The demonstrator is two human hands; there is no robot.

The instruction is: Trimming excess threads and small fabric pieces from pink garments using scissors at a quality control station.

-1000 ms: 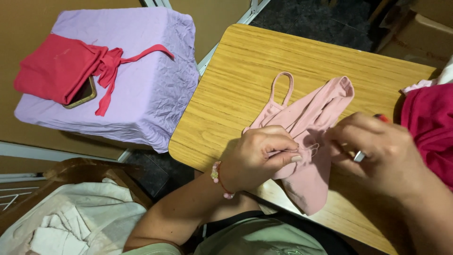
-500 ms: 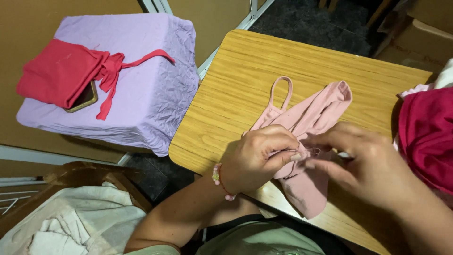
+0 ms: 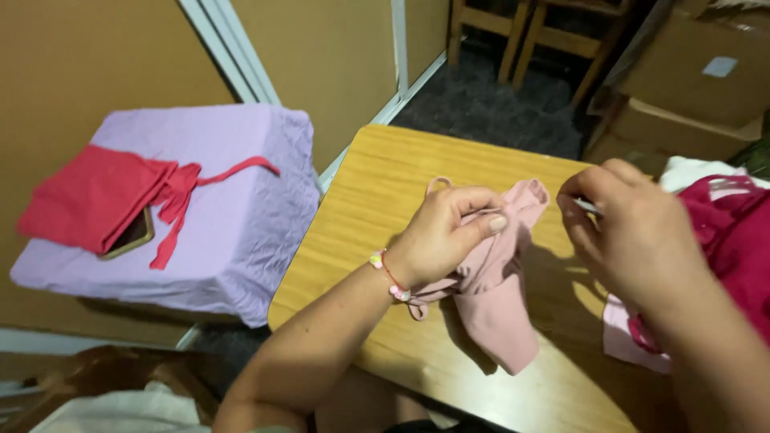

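Nearby, brown boxes (image 3: 690, 88), pale square label (image 3: 719, 66).

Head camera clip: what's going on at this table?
A person sits at a wooden table, pinching a pink garment in the left hand. The right hand is raised beside it, gripping something small and thin that is too small to identify. Dark pink clothes lie at the right. A red cloth rests on a purple-covered box.

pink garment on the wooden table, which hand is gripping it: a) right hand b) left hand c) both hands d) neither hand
b: the left hand pinches the pink garment and lifts part of it off the wooden table, while the right hand is held apart from it, pinching something small and thin.
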